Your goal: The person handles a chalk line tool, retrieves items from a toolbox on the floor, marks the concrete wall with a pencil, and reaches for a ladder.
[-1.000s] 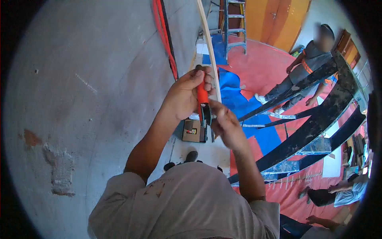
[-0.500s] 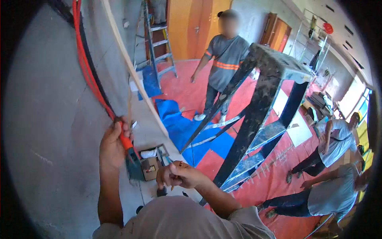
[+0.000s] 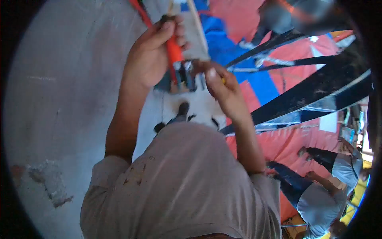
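My left hand [image 3: 153, 51] is wrapped round a red-orange cylindrical piece [image 3: 174, 49], its fingers curled at the dark upper end. A red cable [image 3: 142, 14] runs down the wall towards this hand. Just right of the piece's lower end, my right hand [image 3: 223, 85] is closed in a pinch. A small yellow bit [image 3: 223, 81] shows at its fingers, but what it holds is blurred. Below and behind the piece lies an open box [image 3: 187, 81] on the floor, partly covered by it.
A grey wall [image 3: 71, 91] fills the left. A dark stepladder [image 3: 294, 95] slants across the right. One person [image 3: 302, 16] stands beyond it; two more people [image 3: 322, 203] are at the lower right. Blue sheeting [image 3: 217, 36] lies over red floor covering [image 3: 286, 143].
The view has swung back down and to the right since half a second ago. My right hand has come up beside the lower end of the red-orange piece; my left hand keeps its hold.
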Motion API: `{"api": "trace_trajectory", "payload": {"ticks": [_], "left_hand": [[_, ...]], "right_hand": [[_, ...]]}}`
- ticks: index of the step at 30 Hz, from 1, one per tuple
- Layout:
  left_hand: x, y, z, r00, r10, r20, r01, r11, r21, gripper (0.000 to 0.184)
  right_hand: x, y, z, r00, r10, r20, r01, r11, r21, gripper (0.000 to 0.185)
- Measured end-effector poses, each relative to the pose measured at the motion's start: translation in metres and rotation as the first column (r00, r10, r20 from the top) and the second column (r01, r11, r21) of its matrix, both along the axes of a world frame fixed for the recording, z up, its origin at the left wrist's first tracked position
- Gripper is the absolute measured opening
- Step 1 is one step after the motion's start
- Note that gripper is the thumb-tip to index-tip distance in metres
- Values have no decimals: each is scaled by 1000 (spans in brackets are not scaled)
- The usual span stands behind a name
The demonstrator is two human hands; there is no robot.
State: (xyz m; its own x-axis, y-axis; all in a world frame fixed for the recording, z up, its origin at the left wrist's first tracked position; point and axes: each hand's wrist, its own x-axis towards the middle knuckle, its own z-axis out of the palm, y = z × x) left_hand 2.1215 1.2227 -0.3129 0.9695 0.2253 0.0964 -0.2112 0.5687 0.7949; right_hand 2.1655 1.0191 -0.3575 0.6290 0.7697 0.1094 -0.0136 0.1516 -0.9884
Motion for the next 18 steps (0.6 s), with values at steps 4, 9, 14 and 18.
{"api": "trace_trajectory", "payload": {"ticks": [4,9,14,18], "left_hand": [[-8,4,-20,998,-46,-42,45,999,-11,35],[-29,42,-44,996,53,-68,-54,998,-12,31],[-40,17,-65,958,165,-233,-174,985,-17,34],[-47,37,-55,927,306,-215,-297,952,76,35]], "right_hand": [[-16,23,-21,958,143,-248,-124,988,91,54],[-13,3,-63,864,445,-237,-427,896,125,45],[-25,45,-58,934,300,-196,-285,953,99,62],[3,36,-86,622,736,-267,-691,677,255,60]]}}
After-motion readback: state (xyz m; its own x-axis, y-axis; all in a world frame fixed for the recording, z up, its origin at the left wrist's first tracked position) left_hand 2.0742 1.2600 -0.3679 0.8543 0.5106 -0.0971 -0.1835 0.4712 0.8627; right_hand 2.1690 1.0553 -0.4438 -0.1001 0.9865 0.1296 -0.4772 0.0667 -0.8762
